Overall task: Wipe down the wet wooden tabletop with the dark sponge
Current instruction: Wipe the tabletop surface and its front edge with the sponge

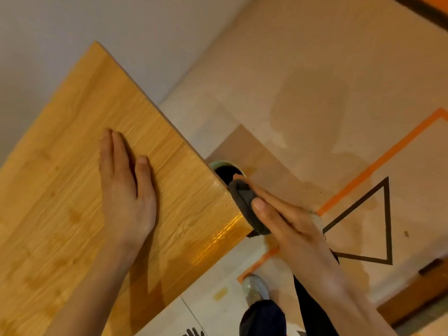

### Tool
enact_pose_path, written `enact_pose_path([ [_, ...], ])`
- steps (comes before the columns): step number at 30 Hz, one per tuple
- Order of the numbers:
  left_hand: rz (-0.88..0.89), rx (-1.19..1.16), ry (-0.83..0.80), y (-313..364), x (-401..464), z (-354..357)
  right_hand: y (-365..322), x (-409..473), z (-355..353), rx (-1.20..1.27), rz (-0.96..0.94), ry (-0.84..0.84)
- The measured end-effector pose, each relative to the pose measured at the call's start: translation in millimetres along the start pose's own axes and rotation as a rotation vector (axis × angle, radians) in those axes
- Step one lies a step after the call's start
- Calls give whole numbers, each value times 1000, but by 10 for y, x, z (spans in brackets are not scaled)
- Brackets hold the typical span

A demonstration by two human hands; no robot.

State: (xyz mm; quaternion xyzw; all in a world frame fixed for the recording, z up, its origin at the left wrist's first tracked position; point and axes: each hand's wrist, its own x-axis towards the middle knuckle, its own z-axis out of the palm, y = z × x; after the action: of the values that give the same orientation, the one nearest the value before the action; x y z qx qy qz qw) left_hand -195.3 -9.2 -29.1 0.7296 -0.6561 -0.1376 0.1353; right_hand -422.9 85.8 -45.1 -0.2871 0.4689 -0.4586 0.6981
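From the head camera: left hand [126,187] lies flat on the wooden surface [60,190], fingers straight and together, holding nothing. Right hand [286,221] is at the surface's right edge, fingers straight, pressing the dark sponge [244,204] against that edge, thumb laid along it. The sponge hangs partly off the surface. A wet sheen glints on the wood just beside it. Below the edge a cup [224,167] stands on the floor [315,93]. Orange tape [378,163] and a black tape triangle [388,214] mark the floor; a shoe [255,287] shows beneath.
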Motion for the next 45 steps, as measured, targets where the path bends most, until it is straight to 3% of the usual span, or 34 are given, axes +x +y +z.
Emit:
enact_pose_path([
  [6, 5, 16, 26, 6, -42, 43, -55, 400, 98, 105, 97, -122],
  [10, 10, -4, 21, 19, -41, 61, -213, 797, 227, 51, 128, -179],
  [14, 19, 12, 1, 29, -11, 56, -444, 1059, 428, -315, 26, -168],
  [16, 23, 18, -2, 32, -14, 50, -429, 805, 430, -574, -44, -93],
  [21, 16, 21, -4, 31, -31, 40, -342, 120, 261, -835, -110, 102],
  [29, 5, 25, -27, 49, 8, 50, -516, 1221, 821, -879, -93, 2],
  [37, 43, 56, -8, 61, 10, 63, -388, 614, 639, -996, -143, 142],
  [45, -11, 94, -41, 84, 34, 70, -641, 2012, 1292, -966, -174, 132],
])
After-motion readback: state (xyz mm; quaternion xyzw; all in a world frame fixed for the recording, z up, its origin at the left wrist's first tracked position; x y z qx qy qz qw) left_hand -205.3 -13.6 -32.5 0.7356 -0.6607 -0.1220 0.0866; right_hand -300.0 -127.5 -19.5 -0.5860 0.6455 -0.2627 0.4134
